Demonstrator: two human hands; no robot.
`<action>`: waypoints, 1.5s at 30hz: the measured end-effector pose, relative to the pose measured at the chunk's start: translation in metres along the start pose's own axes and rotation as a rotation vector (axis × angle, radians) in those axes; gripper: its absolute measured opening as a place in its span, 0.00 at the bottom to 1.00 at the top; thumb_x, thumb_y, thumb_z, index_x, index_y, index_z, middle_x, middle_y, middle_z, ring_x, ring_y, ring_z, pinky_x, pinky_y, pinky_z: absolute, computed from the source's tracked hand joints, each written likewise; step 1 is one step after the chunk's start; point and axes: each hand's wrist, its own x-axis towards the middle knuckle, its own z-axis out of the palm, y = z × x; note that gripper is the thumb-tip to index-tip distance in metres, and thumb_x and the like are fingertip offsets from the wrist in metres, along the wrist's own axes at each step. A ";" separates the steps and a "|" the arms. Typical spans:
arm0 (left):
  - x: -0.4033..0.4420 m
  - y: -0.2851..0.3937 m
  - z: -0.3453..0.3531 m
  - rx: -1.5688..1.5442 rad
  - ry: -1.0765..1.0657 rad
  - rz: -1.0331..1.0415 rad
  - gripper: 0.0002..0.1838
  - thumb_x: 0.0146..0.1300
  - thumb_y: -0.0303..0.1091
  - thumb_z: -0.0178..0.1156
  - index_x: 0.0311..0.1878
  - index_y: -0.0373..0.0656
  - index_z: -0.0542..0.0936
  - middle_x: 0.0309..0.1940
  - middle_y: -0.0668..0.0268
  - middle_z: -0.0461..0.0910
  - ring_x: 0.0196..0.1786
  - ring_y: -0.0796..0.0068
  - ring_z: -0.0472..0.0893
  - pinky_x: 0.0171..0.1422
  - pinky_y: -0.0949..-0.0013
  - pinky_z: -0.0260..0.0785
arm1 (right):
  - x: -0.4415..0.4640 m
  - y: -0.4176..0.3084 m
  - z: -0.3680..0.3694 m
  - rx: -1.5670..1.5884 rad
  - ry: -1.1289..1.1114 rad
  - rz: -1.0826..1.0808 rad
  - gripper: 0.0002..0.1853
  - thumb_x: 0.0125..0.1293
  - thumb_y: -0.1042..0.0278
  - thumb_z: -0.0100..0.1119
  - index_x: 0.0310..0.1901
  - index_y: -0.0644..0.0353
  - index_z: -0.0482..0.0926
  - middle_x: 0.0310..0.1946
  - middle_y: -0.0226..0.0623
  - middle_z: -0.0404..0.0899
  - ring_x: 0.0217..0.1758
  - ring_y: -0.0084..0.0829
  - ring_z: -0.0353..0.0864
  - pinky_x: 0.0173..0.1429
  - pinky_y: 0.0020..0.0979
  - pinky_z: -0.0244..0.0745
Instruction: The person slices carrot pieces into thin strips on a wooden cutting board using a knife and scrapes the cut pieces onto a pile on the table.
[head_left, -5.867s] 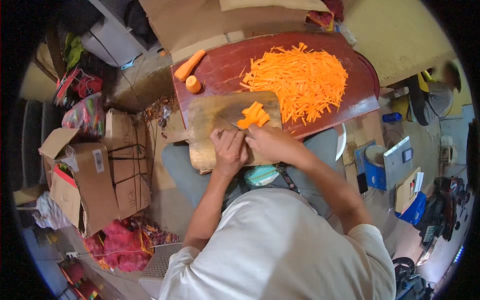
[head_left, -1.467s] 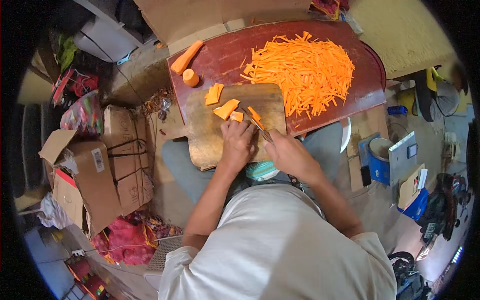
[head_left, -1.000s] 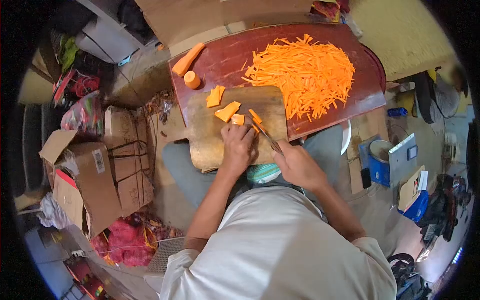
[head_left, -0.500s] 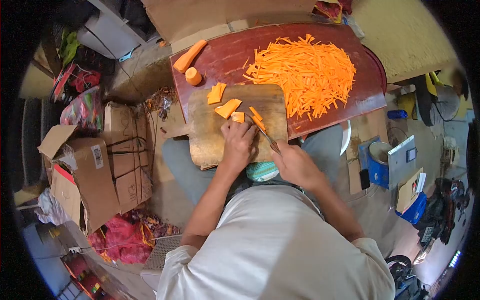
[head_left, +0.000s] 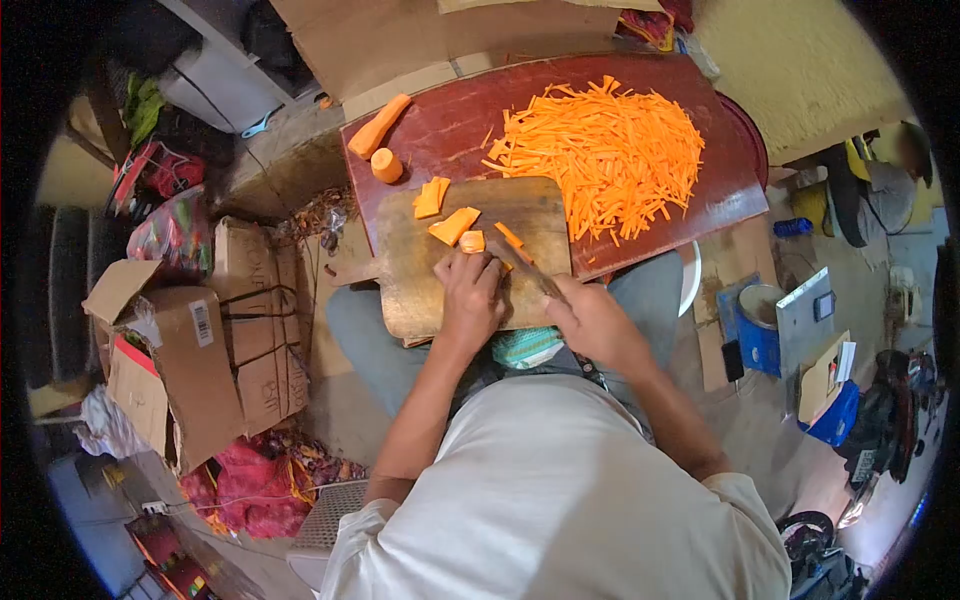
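My right hand (head_left: 596, 322) is closed round the handle of a knife (head_left: 541, 280), whose blade points up and left over the wooden cutting board (head_left: 410, 290). My left hand (head_left: 472, 297) has its fingers bent and pressed on a carrot piece (head_left: 472, 241) at the middle of the board. Thin carrot slices (head_left: 510, 235) lie beside the blade. Two flat carrot chunks (head_left: 454, 226) rest further up the board. Behind it, a big heap of carrot strips (head_left: 605, 160) covers the right of the red table (head_left: 450, 115). A peeled carrot (head_left: 380, 126) and a short stub (head_left: 386, 165) sit at the left.
Cardboard boxes (head_left: 185, 345) and red mesh sacks (head_left: 250, 485) stand on the left. At the right are a blue bucket (head_left: 760, 328), a metal sheet with a phone-like device (head_left: 824, 306) and a blue cylinder (head_left: 793, 227). Another person (head_left: 880, 195) is at the far right.
Since the earliest frame, the carrot pieces have been spread apart on the board and slices lie by the knife. Over the last second both hands have stayed nearly in place; the view has shifted slightly.
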 end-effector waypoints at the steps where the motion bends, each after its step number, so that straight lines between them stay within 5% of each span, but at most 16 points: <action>1: -0.001 -0.001 -0.001 0.015 0.024 -0.014 0.19 0.56 0.26 0.76 0.53 0.40 0.87 0.48 0.60 0.81 0.54 0.52 0.79 0.63 0.47 0.63 | -0.001 -0.001 -0.002 0.050 0.049 -0.029 0.12 0.81 0.64 0.60 0.49 0.68 0.78 0.36 0.61 0.84 0.40 0.65 0.85 0.46 0.55 0.78; 6: 0.003 -0.008 -0.011 0.057 0.033 -0.103 0.20 0.63 0.32 0.76 0.59 0.42 0.87 0.55 0.57 0.81 0.57 0.52 0.78 0.63 0.49 0.65 | -0.007 0.017 -0.006 0.124 0.083 -0.035 0.14 0.81 0.61 0.59 0.50 0.67 0.79 0.36 0.60 0.84 0.42 0.67 0.84 0.46 0.53 0.78; 9: 0.010 -0.017 -0.017 0.112 -0.006 -0.117 0.22 0.66 0.36 0.76 0.62 0.43 0.87 0.59 0.56 0.80 0.60 0.51 0.77 0.64 0.49 0.65 | -0.026 0.021 -0.012 0.171 0.028 -0.065 0.12 0.81 0.66 0.62 0.54 0.67 0.81 0.32 0.51 0.78 0.32 0.43 0.76 0.41 0.42 0.76; 12: 0.015 -0.025 -0.018 0.090 -0.023 -0.140 0.21 0.68 0.40 0.72 0.62 0.44 0.87 0.61 0.56 0.78 0.62 0.49 0.75 0.65 0.45 0.63 | -0.035 0.024 -0.020 0.073 -0.060 -0.059 0.12 0.80 0.65 0.62 0.53 0.68 0.81 0.32 0.52 0.79 0.32 0.44 0.78 0.41 0.43 0.77; 15: 0.019 -0.022 -0.023 0.168 -0.110 -0.157 0.21 0.68 0.40 0.71 0.62 0.44 0.87 0.61 0.57 0.79 0.62 0.49 0.75 0.65 0.45 0.63 | -0.029 0.027 -0.028 0.051 -0.106 -0.044 0.14 0.81 0.61 0.60 0.48 0.67 0.81 0.37 0.63 0.84 0.41 0.65 0.86 0.45 0.53 0.78; 18: 0.022 -0.019 -0.029 0.170 -0.150 -0.156 0.23 0.67 0.38 0.74 0.64 0.44 0.87 0.61 0.58 0.80 0.63 0.51 0.76 0.65 0.48 0.65 | 0.001 0.048 -0.037 0.038 -0.050 -0.203 0.16 0.81 0.59 0.60 0.49 0.68 0.82 0.36 0.63 0.84 0.41 0.63 0.87 0.46 0.52 0.79; 21: 0.021 -0.024 -0.028 0.096 -0.122 -0.153 0.22 0.67 0.37 0.74 0.62 0.43 0.88 0.61 0.56 0.81 0.62 0.50 0.77 0.64 0.48 0.68 | 0.038 0.061 -0.048 0.038 0.061 -0.136 0.14 0.81 0.63 0.61 0.52 0.69 0.81 0.32 0.50 0.82 0.37 0.38 0.81 0.46 0.42 0.78; 24: 0.024 -0.031 -0.025 0.024 -0.063 -0.116 0.20 0.64 0.36 0.74 0.59 0.43 0.88 0.59 0.58 0.81 0.60 0.51 0.79 0.62 0.48 0.66 | 0.057 0.051 -0.052 0.023 0.251 -0.109 0.15 0.82 0.63 0.61 0.50 0.71 0.81 0.32 0.48 0.81 0.36 0.35 0.79 0.46 0.41 0.78; 27: 0.027 -0.038 -0.020 0.142 -0.099 -0.069 0.19 0.65 0.36 0.73 0.59 0.42 0.88 0.59 0.57 0.83 0.59 0.51 0.80 0.61 0.49 0.69 | 0.047 0.038 -0.056 0.210 0.096 0.014 0.14 0.82 0.64 0.60 0.48 0.71 0.81 0.31 0.46 0.80 0.35 0.32 0.78 0.45 0.40 0.77; 30: 0.039 -0.029 -0.022 0.211 -0.096 -0.011 0.17 0.65 0.34 0.71 0.55 0.39 0.87 0.56 0.52 0.83 0.57 0.50 0.82 0.59 0.50 0.71 | 0.034 0.070 -0.025 0.143 0.155 -0.156 0.13 0.82 0.66 0.61 0.47 0.71 0.80 0.29 0.42 0.78 0.34 0.30 0.76 0.43 0.38 0.75; 36: 0.060 -0.015 -0.032 0.322 -0.369 0.002 0.13 0.62 0.31 0.70 0.47 0.36 0.84 0.48 0.49 0.83 0.54 0.49 0.84 0.60 0.50 0.73 | 0.009 0.045 -0.029 0.070 0.033 -0.108 0.12 0.81 0.65 0.62 0.48 0.68 0.81 0.32 0.49 0.81 0.34 0.39 0.80 0.44 0.41 0.77; 40: 0.056 -0.017 -0.028 0.277 -0.332 0.019 0.12 0.62 0.29 0.69 0.48 0.37 0.84 0.44 0.49 0.84 0.49 0.45 0.85 0.55 0.48 0.76 | 0.020 0.041 -0.026 -0.079 0.327 -0.146 0.13 0.80 0.64 0.61 0.51 0.68 0.83 0.36 0.56 0.84 0.40 0.52 0.87 0.47 0.44 0.79; 45: 0.051 -0.007 -0.023 0.048 -0.171 -0.083 0.11 0.63 0.22 0.67 0.49 0.35 0.83 0.40 0.43 0.85 0.44 0.37 0.86 0.49 0.44 0.79 | 0.013 0.037 -0.037 0.009 0.231 -0.185 0.14 0.80 0.64 0.62 0.53 0.69 0.83 0.37 0.59 0.86 0.43 0.57 0.88 0.49 0.48 0.80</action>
